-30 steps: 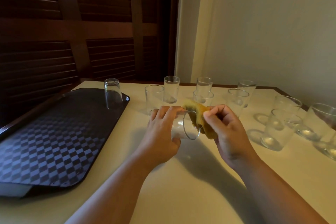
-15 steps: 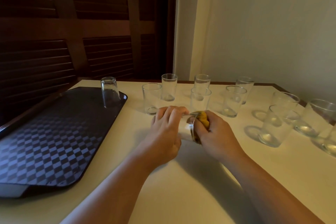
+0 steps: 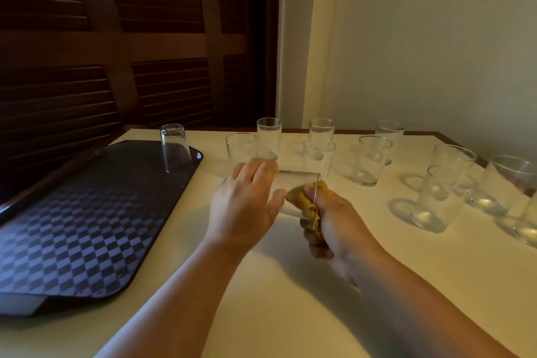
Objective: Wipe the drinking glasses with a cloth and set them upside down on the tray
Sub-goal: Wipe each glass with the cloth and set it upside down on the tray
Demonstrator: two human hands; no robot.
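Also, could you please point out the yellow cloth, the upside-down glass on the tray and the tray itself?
yellow cloth (image 3: 305, 206): head view, bunched middle.
upside-down glass (image 3: 175, 148): head view, side wall.
tray (image 3: 87, 227): head view, bare checkered surface.

place: home dining area | cues: louvred wooden doors (image 3: 61, 102), cream table (image 3: 290, 314), drinking glasses (image 3: 374, 161)
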